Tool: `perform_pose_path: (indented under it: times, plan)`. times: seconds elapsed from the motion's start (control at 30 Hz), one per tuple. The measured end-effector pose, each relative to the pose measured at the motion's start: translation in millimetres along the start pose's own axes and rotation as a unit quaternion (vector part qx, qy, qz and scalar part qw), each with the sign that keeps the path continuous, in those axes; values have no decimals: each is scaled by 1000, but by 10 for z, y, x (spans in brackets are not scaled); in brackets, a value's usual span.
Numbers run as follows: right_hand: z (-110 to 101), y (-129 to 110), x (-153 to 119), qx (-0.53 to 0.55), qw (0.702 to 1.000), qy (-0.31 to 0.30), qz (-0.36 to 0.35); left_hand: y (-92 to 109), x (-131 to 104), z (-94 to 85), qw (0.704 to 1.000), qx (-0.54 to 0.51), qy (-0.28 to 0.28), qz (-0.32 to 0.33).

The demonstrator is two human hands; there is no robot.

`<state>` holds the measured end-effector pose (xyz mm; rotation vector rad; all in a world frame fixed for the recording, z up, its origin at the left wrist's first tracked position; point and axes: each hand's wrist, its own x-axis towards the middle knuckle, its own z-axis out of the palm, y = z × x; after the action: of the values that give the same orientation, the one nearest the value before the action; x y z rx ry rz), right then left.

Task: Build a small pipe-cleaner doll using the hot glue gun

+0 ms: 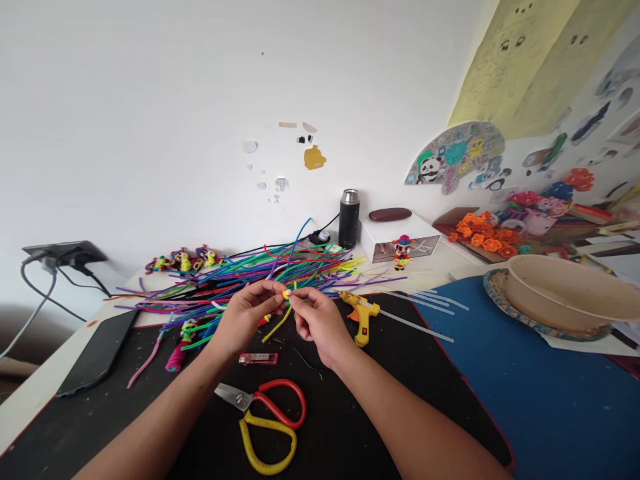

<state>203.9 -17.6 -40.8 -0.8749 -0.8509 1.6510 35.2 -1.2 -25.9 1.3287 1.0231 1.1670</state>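
Note:
My left hand (250,315) and my right hand (323,323) meet over the black mat, fingers pinched. Between their fingertips is a small yellow and white piece (287,294), too small to make out fully. A yellow pipe cleaner (276,327) hangs by my right fingertips; whether it joins the small piece is unclear. Behind the hands spreads a heap of coloured pipe cleaners (225,279). Right of my right hand lies a yellow glue gun (364,319) with a glue stick in its back. Closer to me are scissors (273,417) with red and yellow handles and a red lighter (259,359).
Pipe-cleaner figures (186,260) lie at the back left, and another figure (401,252) stands before a white box (373,233). Nearby is a black flask (349,220). Clear glue sticks (435,301) and a beige basin (565,293) are at right; a dark flat slab (97,353) lies left.

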Motion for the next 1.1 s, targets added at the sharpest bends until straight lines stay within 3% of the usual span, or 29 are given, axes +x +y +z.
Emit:
perform_pose_path:
  times: [0.3, 0.8, 1.1]
  plan:
    - [23, -40, -36, 5, 1000, -9, 4, 35, -4, 12, 999, 23, 25, 10]
    - [19, -17, -27, -1, 1000, -4, 2, 52, -11, 25, 999, 34, -1, 11]
    - [29, -20, -57, -23, 999, -11, 22, -3, 102, -128, 987, -150, 35, -39]
